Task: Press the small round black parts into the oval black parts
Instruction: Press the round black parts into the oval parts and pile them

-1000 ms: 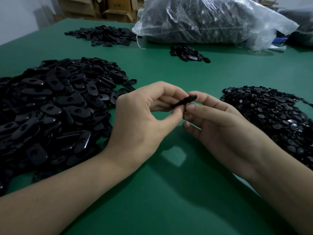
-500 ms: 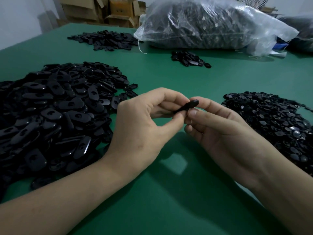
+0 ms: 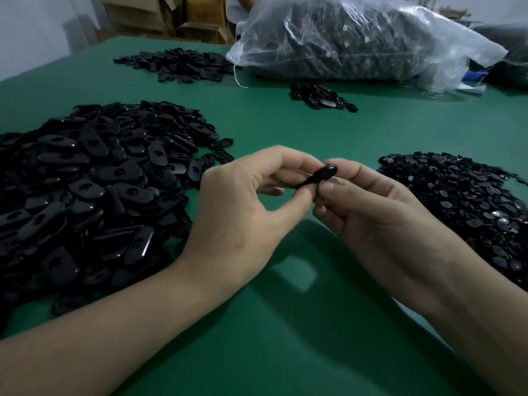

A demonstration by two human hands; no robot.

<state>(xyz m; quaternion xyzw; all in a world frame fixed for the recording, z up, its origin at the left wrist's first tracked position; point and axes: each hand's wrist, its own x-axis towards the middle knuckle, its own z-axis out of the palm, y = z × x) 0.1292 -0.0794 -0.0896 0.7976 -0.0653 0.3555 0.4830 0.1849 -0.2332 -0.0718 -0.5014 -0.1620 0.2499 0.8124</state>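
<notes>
Oval black part (image 3: 320, 176) pinched between left hand (image 3: 245, 207) and right hand (image 3: 380, 210), both curled round it; long axis tilts up toward the right

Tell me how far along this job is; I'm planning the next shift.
Done: perhaps only the small pile near the bag, if those are finished pieces. In hand: the left hand and right hand pinch one oval part; whether it is already pressed together cannot be told. Left: the big oval pile and the round pile, so most of the job.
</notes>
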